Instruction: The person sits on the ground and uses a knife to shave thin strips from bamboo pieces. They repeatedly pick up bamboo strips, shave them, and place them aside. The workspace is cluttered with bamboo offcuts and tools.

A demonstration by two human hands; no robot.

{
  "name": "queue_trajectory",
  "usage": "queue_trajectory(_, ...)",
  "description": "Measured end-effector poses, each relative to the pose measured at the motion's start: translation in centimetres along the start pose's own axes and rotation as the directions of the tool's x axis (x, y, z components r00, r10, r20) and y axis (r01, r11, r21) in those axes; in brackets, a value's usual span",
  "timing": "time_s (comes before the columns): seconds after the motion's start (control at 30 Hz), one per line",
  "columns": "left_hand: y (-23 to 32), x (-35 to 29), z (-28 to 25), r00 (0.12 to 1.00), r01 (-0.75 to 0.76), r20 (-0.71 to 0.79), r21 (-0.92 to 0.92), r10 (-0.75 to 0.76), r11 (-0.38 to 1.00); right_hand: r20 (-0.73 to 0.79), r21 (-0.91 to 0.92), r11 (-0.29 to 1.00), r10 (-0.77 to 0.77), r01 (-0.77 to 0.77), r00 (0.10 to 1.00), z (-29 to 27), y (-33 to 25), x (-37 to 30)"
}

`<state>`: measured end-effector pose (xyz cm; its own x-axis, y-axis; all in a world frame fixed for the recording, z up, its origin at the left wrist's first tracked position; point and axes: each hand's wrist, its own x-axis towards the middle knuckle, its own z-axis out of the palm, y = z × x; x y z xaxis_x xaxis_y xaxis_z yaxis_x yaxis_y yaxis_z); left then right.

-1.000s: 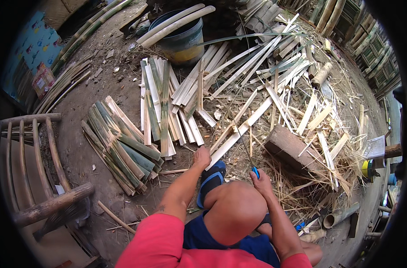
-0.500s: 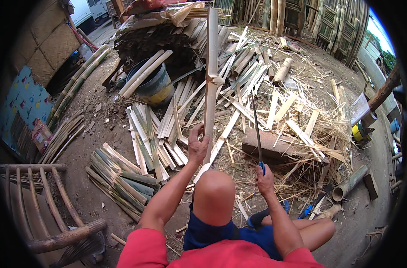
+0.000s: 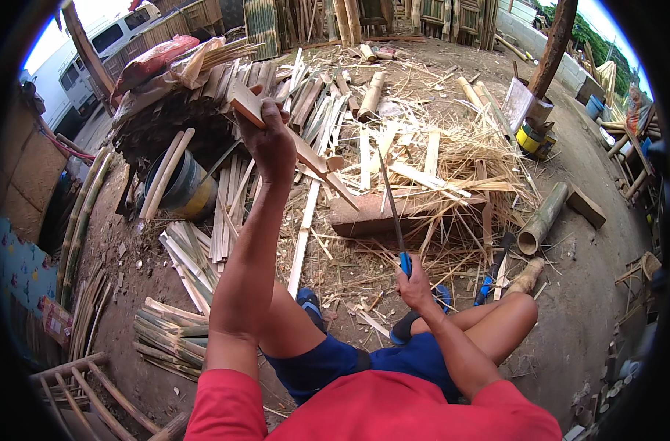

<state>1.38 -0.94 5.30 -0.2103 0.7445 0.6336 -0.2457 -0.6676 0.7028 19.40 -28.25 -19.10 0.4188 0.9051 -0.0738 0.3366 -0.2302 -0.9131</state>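
Observation:
Raised out in front of me, my left hand (image 3: 271, 143) grips one end of a split bamboo piece (image 3: 310, 156). The piece slants down and away to the right, with a knot bulging near its far part. My right hand (image 3: 416, 285), low over my bent leg, is closed round the blue handle of a long knife (image 3: 391, 192). Its thin dark blade points up and away, apart from the bamboo. Past the blade lies a thick wooden block (image 3: 364, 218) with shavings heaped on it.
Pale bamboo slats (image 3: 191, 257) and greener splits (image 3: 166, 334) lie in bundles at left, near a dark bucket (image 3: 195, 192). Shavings (image 3: 460, 162) cover the ground ahead. A bamboo tube (image 3: 544, 220) and a second blue-handled tool (image 3: 484, 289) lie at right.
My left hand has risen and moved left, tipping the bamboo piece from upright to slanting away. The knife stays upright in my right hand. My view has swung right, and my raised knee has lowered.

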Motion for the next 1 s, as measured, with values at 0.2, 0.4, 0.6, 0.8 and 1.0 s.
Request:
queue_trajectory(0.2, 3.1, -1.2, 2.5, 0.990, -0.111, 0.085, -0.055, 0.116, 0.992, -0.037, -0.152, 0.987, -0.055, 0.048, 0.998, -2.8, -6.5, 0.7)
queue_trajectory(0.4, 5.3, -3.0, 3.7, 0.928, -0.277, 0.201, -0.196, 0.315, 0.941, -0.049, 0.012, 0.875, -0.483, 0.484, 0.874, -5.3, -15.6, -0.2)
queue_trajectory(0.6, 7.0, -3.9, 5.5, 0.916, -0.376, 0.136, -0.027, 0.376, 0.926, 0.098, -0.202, 0.884, -0.410, 0.421, 0.907, -4.9, -21.0, 1.6)
queue_trajectory(0.8, 6.9, -3.4, 6.9, 0.900, -0.435, -0.018, -0.068, 0.435, 0.898, 0.058, -0.133, 0.878, -0.456, 0.460, 0.888, -5.6, -21.3, 1.0)
queue_trajectory(1.0, 6.5, -3.1, 7.2, 0.905, -0.426, -0.011, 0.005, 0.426, 0.905, 0.203, -0.362, 0.913, -0.121, 0.189, 0.972, -4.9, -22.7, 2.8)
